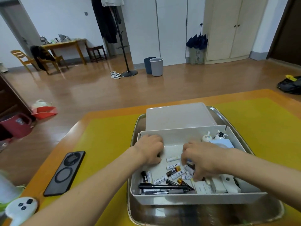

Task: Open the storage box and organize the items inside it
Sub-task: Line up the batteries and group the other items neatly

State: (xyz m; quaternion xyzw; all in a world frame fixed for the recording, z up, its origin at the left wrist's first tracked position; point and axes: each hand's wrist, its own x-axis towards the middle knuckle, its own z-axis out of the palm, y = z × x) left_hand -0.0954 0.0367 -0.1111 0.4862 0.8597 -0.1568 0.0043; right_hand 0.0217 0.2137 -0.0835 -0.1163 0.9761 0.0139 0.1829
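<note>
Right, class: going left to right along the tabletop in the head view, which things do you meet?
White three-button controller → black smartphone → left hand → right hand → pale blue box.

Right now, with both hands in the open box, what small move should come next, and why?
Probably the right hand should gather the loose batteries into one group: they lie scattered across the box floor, above the pens.
</note>
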